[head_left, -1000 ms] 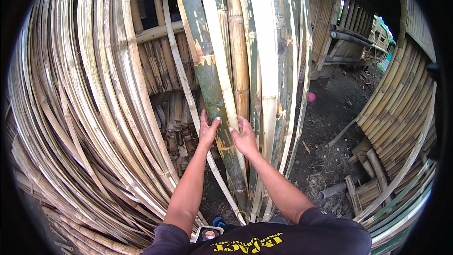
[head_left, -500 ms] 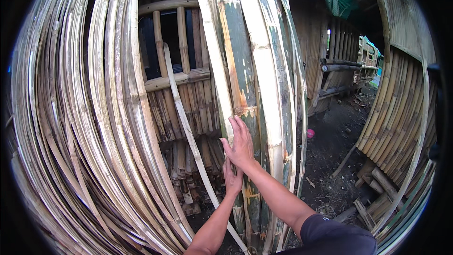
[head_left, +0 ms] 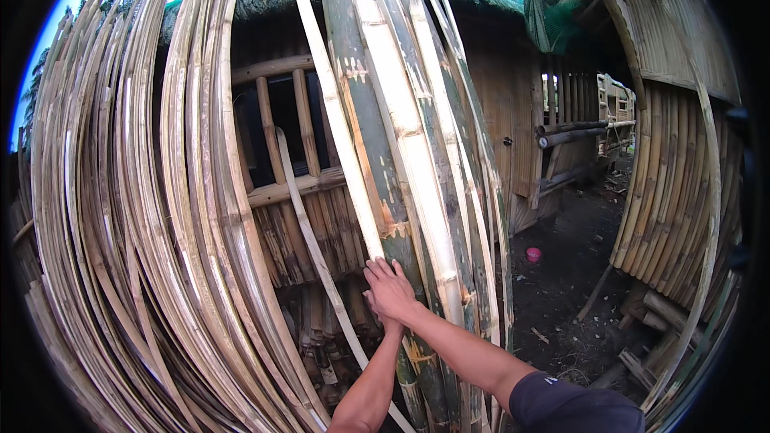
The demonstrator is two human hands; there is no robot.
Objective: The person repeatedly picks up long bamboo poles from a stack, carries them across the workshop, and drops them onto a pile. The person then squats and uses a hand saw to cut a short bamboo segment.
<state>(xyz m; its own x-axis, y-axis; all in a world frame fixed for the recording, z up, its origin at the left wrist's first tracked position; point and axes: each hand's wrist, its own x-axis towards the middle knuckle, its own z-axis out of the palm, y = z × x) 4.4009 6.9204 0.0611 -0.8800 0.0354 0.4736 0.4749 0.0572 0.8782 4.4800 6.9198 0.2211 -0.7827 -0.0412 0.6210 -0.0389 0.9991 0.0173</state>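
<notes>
A bundle of split bamboo poles (head_left: 417, 160), green and pale, leans upright in the middle. My right hand (head_left: 391, 289) lies on the green pole (head_left: 362, 120) of that bundle at about chest height, fingers spread across it and pointing up. My left hand (head_left: 374, 306) sits just beneath it against the same pole. It is mostly hidden by the right hand, so its grip is unclear. A thin pale slat (head_left: 309, 224) runs diagonally just left of both hands.
A thick stack of bent bamboo strips (head_left: 144, 256) fills the left side. Behind stands a bamboo hut wall with a slatted window (head_left: 281, 124). More bamboo strips (head_left: 674, 192) lean at the right. Dark bare ground holds a small pink object (head_left: 533, 254) and wood scraps (head_left: 642, 329).
My view has tilted upward. My hands have gone from side by side on the poles to stacked, the right above the left, higher on the green pole.
</notes>
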